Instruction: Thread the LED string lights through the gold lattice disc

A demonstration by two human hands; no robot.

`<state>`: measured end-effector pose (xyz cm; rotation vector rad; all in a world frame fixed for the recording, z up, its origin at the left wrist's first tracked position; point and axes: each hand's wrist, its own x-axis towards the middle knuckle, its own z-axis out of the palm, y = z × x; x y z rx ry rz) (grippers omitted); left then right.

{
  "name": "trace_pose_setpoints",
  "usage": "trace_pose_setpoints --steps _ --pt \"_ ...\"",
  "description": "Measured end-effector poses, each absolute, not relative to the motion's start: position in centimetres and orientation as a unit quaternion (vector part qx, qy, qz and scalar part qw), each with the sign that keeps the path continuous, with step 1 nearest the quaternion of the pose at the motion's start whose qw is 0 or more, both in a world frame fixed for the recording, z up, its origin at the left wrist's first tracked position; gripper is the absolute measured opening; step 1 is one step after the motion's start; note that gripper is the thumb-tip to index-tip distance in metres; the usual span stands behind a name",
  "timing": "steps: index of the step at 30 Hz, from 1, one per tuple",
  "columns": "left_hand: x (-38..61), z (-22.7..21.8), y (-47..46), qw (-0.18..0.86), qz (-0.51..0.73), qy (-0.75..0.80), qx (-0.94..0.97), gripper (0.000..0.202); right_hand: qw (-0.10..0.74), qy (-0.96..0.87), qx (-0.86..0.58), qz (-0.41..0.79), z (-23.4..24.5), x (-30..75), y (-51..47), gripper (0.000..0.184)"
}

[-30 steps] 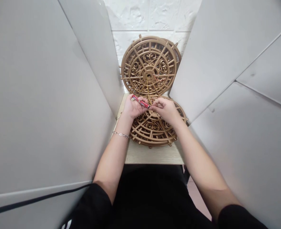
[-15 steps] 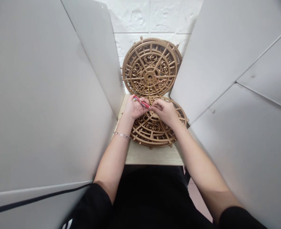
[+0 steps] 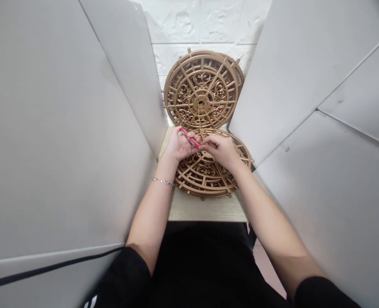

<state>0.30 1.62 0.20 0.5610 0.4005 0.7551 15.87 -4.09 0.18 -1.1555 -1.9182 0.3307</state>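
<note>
A slim red tube (image 3: 189, 137) with small markings lies slantwise across my left hand (image 3: 180, 147), held between thumb and fingers. My right hand (image 3: 219, 149) is pinched at the tube's lower right end; what sits between its fingertips is too small to make out. From the centre of the upper gold openwork disc (image 3: 202, 90) a thin yellow wire (image 3: 199, 119) runs down to the fingers. Beneath both hands lies a second stack of gold openwork discs (image 3: 205, 184), partly covered by them.
The discs rest on a pale wooden board (image 3: 205, 209). The upper stack leans on a white brick-patterned wall (image 3: 216, 25). Grey panels rise close on the left (image 3: 64, 128) and right (image 3: 330, 171). A black cable (image 3: 54, 266) crosses at lower left.
Both hands stay nearly in place. The red tube's lower end has dipped slightly, with the right fingertips still beside it. The whole view has shifted a little.
</note>
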Motion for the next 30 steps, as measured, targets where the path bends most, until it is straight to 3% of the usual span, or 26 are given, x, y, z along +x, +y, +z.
trace_pose_setpoints --steps 8,13,25,30 --pt "0.3 0.3 1.6 0.868 0.375 0.206 0.251 0.046 0.493 -0.724 -0.473 0.090 0.4 16.4 -3.9 0.019" --pt "0.1 0.2 1.7 0.862 0.396 0.205 0.242 0.047 0.447 -0.729 -0.506 0.111 0.9 16.2 -4.0 0.028" --pt "0.1 0.6 1.5 0.872 0.390 0.207 0.210 0.040 0.380 -0.787 -0.468 0.137 1.3 16.6 -4.8 0.013" --pt "0.2 0.6 1.5 0.874 0.381 0.202 0.223 0.040 0.374 -0.792 -0.472 0.095 1.1 16.3 -4.8 0.012"
